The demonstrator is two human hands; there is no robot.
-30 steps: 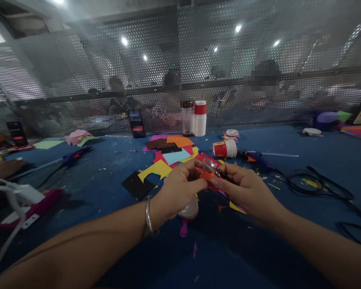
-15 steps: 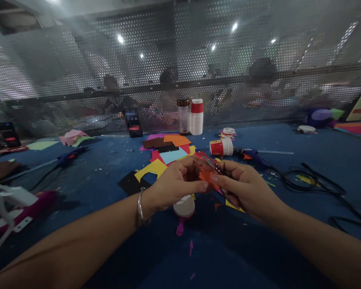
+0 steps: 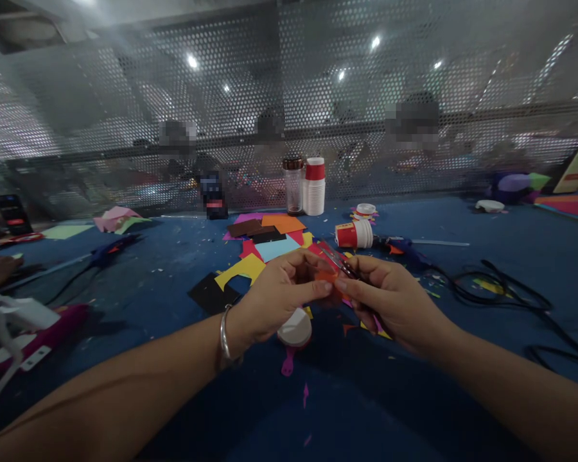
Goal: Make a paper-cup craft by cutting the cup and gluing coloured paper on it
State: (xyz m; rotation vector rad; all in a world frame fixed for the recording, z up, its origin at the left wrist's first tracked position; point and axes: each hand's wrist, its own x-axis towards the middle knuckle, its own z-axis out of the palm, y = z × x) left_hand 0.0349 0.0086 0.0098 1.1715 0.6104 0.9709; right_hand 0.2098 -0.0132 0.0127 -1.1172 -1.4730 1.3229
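Note:
Small orange paper (image 3: 327, 276) is pinched between thumb and fingers of my left hand (image 3: 279, 292), a silver bangle on that wrist. My right hand (image 3: 395, 295) holds scissors (image 3: 335, 258), blades pointing up and left; its thumb and a fingertip also press the orange paper's edge. Fingers cover part of the paper and the scissor handles. Just below my hands is a round white piece (image 3: 295, 327) with a purple paper strip (image 3: 288, 362) sticking out towards me. Behind my hands lie yellow paper with a curved cutout (image 3: 245, 266), light blue paper (image 3: 275, 248) and black paper (image 3: 209, 294).
A red-and-white cup stack (image 3: 354, 235) lies on its side by a glue gun (image 3: 407, 250) and black cable (image 3: 501, 292). Further back stand a jar (image 3: 293, 189) and stacked cups (image 3: 315, 192). To the left are a magenta power strip (image 3: 60, 330), another glue gun (image 3: 108, 251) and someone's hand (image 3: 0, 273).
The orange paper has turned slightly between my fingers and less of it shows. Both hands stay in nearly the same place, the scissors still in my right hand.

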